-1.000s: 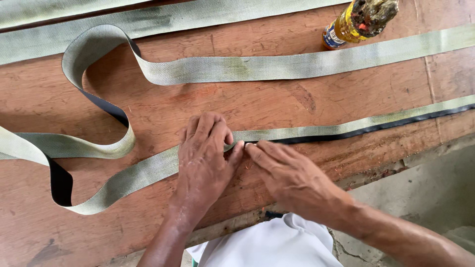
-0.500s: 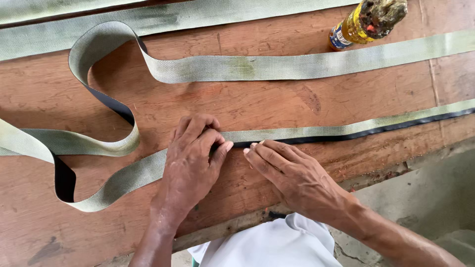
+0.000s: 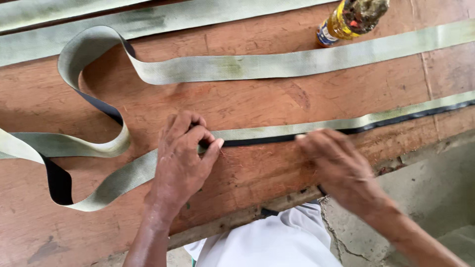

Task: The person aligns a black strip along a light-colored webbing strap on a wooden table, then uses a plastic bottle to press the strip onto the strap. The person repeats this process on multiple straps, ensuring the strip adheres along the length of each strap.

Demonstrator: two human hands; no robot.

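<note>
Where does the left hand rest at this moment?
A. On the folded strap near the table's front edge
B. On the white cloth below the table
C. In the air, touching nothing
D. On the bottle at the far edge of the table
A: the left hand presses fingers onto the pale folded strap on the wooden table, far from the bottle.

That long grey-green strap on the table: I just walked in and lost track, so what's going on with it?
A person is working a long grey-green strap with a dark underside, laid out in loops across a worn wooden table. The left hand presses and pinches the strap where it is folded along its length. The right hand, blurred, rests on the same folded stretch further along, near the table's edge. A yellow bottle stands at the far side, untouched.
</note>
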